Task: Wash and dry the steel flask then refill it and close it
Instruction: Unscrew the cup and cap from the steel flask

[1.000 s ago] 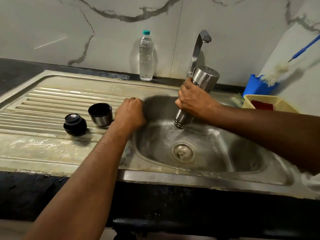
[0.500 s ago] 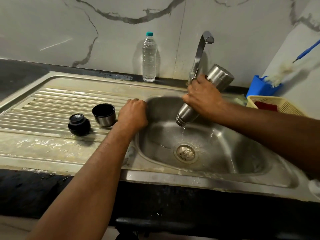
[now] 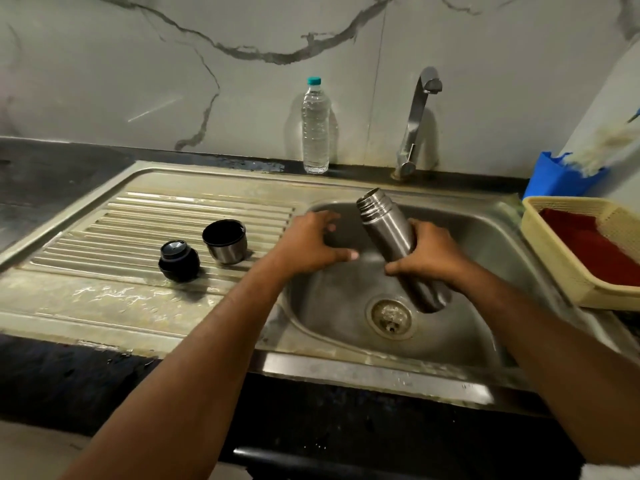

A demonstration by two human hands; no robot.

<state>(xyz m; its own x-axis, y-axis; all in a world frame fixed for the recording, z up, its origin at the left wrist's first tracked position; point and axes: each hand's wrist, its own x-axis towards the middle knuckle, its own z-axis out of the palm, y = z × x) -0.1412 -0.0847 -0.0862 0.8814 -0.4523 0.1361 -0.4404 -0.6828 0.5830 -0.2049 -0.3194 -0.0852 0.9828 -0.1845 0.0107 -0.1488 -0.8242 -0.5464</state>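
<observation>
Two forearms reach in over the sink's front rim, and over the basin the right hand has its fingers curled round the middle of the flask, a firm hold. The flask is mouth-up now, tilted, threaded neck leaning away and to the left, base hanging low just right of the drain; whether the base touches the basin floor I cannot tell. The left hand is spread beside it, fingers loose and parted, thumb pointing toward the flask, gripping nothing and not touching the steel. Out on the ribbed drainboard to the left, the black stopper sits nearest, and just behind and right of it the steel cup stands open side up, the two close but apart. Off to the right, a yellow basket holds something red, with a blue holder behind it. At the back, a water bottle with a teal cap stands against the marble wall, and the tap arches up to its right, no water visible from the spout.
</observation>
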